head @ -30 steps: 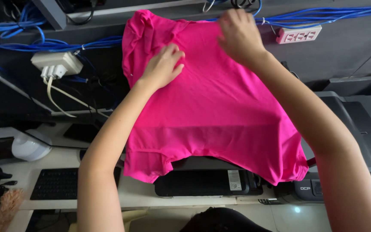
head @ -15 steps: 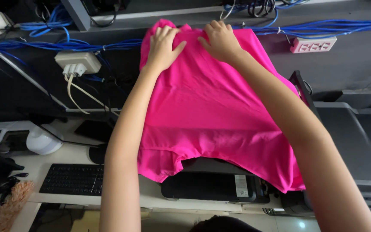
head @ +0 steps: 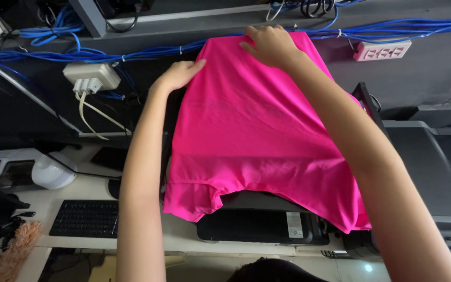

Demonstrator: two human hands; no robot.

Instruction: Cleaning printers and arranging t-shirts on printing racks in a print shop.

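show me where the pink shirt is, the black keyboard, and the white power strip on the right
pink shirt [head: 257,136]: head view, middle of the cloth.
black keyboard [head: 85,218]: head view, centre of the keys.
white power strip [head: 382,50]: head view, its socket face.

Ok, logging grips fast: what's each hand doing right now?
Left hand: open, fingers flat on the left edge of the pink shirt.
Right hand: open, palm down, pressing the shirt's top edge.
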